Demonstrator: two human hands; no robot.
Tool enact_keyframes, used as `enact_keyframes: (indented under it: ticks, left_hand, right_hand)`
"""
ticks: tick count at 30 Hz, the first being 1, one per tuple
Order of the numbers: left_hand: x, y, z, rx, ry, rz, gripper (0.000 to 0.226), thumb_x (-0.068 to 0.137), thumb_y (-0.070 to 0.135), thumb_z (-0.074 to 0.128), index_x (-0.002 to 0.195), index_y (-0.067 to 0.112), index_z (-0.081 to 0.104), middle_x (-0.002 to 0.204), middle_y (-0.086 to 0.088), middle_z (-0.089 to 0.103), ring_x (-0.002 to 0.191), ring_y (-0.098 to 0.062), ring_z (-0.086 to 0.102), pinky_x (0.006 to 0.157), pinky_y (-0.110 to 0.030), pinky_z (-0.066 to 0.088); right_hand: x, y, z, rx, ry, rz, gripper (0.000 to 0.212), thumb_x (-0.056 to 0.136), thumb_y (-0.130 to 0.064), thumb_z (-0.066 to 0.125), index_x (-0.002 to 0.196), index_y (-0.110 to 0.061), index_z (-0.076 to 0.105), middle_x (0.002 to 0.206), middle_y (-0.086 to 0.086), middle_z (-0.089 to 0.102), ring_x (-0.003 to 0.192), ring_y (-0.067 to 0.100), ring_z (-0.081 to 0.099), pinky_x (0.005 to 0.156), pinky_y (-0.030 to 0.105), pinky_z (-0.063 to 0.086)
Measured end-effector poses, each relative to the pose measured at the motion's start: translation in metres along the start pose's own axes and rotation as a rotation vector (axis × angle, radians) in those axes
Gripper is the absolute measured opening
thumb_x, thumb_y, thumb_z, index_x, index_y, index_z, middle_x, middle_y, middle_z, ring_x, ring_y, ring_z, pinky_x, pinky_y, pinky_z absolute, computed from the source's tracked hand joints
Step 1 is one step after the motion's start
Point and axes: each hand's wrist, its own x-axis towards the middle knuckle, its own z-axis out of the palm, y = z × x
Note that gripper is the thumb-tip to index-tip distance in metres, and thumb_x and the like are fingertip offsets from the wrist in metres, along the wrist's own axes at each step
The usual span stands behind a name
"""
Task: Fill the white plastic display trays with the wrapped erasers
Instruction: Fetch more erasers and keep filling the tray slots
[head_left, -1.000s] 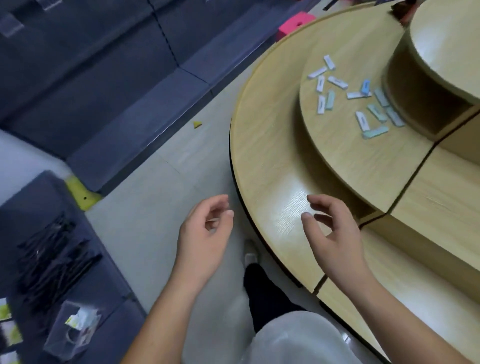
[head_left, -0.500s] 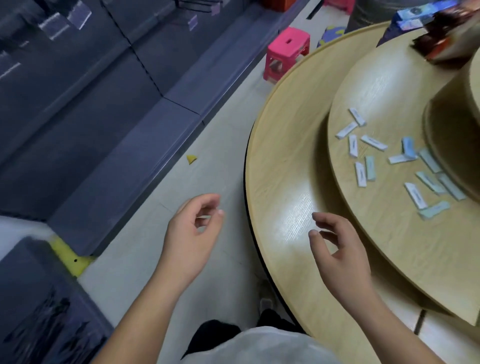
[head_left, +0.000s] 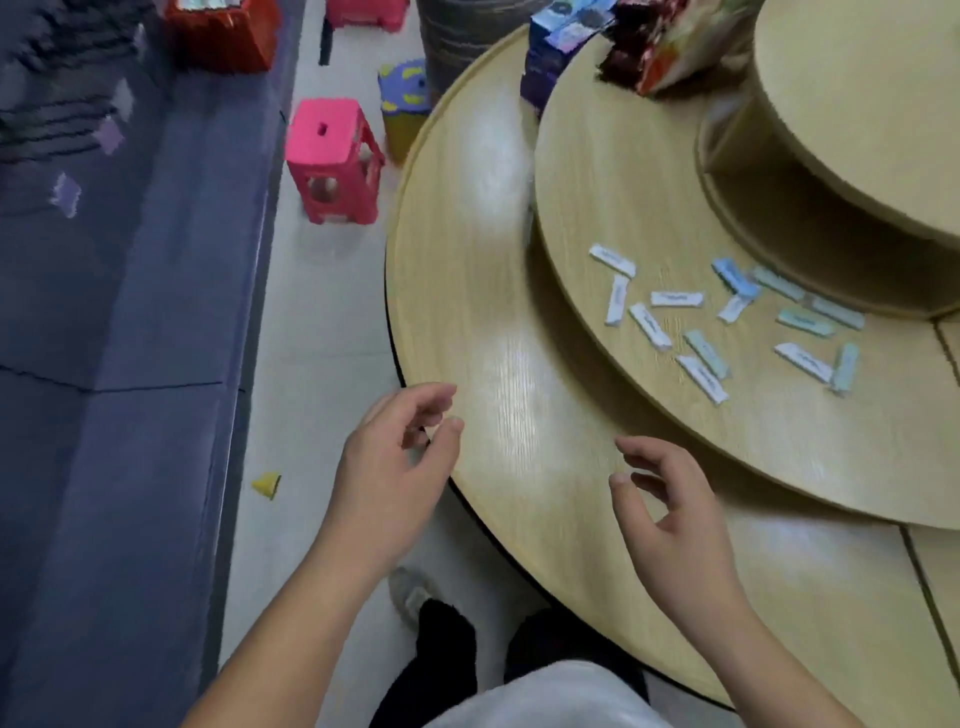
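Both hands are empty, fingers loosely curled and spread, thumbs apart from the fingertips. The left hand now overlaps the black rim of the round wooden display table at lower centre; half a second ago it hung over the floor, clear of that rim. The right hand hovers above the lowest tier, much as before. The wrapped erasers, white and pale blue-green, lie scattered on the middle tier at centre right, well apart from both hands and untouched. The view has swung upward: the pink stool sits lower in the frame at upper left, and a red box has come into sight above it.
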Motion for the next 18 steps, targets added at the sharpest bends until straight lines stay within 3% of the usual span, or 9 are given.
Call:
enact_keyframes:
  ticks: [8,11,15,16,18]
  left_hand:
    - [0.126,0.018,-0.017,0.166,-0.370,0.250,0.031,0.091,0.028,0.065,0.109,0.053,0.060,0.110,0.028,0.060,0.105,0.004,0.059,0.088,-0.017,0.045]
    - [0.168,0.024,0.004,0.221,-0.429,0.347,0.033,0.090,0.032,0.064,0.120,0.045,0.059,0.117,0.026,0.055,0.113,0.005,0.053,0.094,-0.019,0.044]
    - [0.220,0.026,0.041,0.318,-0.506,0.425,0.054,0.086,0.044,0.065,0.137,0.040,0.047,0.136,0.021,0.041,0.123,0.019,0.035,0.099,-0.017,0.033]
    - [0.232,0.026,0.051,0.345,-0.522,0.457,0.059,0.086,0.046,0.066,0.140,0.038,0.044,0.142,0.018,0.037,0.128,0.017,0.032,0.102,-0.017,0.030]
    - [0.251,0.022,0.072,0.427,-0.551,0.515,0.071,0.083,0.051,0.067,0.146,0.033,0.037,0.153,0.009,0.029,0.141,-0.002,0.027,0.108,-0.023,0.025]
  right_hand:
    - [0.034,-0.031,0.048,-0.001,0.381,0.170,0.028,0.091,-0.026,0.060,0.115,-0.039,0.058,0.117,-0.026,0.056,0.113,0.002,0.056,0.090,0.017,0.046]
    - [0.054,-0.019,0.055,-0.058,0.457,0.215,0.030,0.092,-0.030,0.059,0.120,-0.039,0.056,0.122,-0.028,0.052,0.119,0.002,0.051,0.095,0.014,0.041]
    - [0.091,0.009,0.051,-0.220,0.535,0.289,0.039,0.089,-0.043,0.054,0.127,-0.036,0.050,0.126,-0.030,0.046,0.127,-0.005,0.040,0.105,0.015,0.031]
    - [0.104,0.016,0.047,-0.277,0.536,0.300,0.043,0.089,-0.042,0.057,0.131,-0.033,0.049,0.130,-0.024,0.047,0.129,-0.002,0.039,0.107,0.016,0.028]
    - [0.131,0.029,0.039,-0.416,0.491,0.292,0.053,0.088,-0.036,0.066,0.136,-0.022,0.049,0.140,-0.008,0.048,0.134,0.010,0.039,0.112,0.028,0.030]
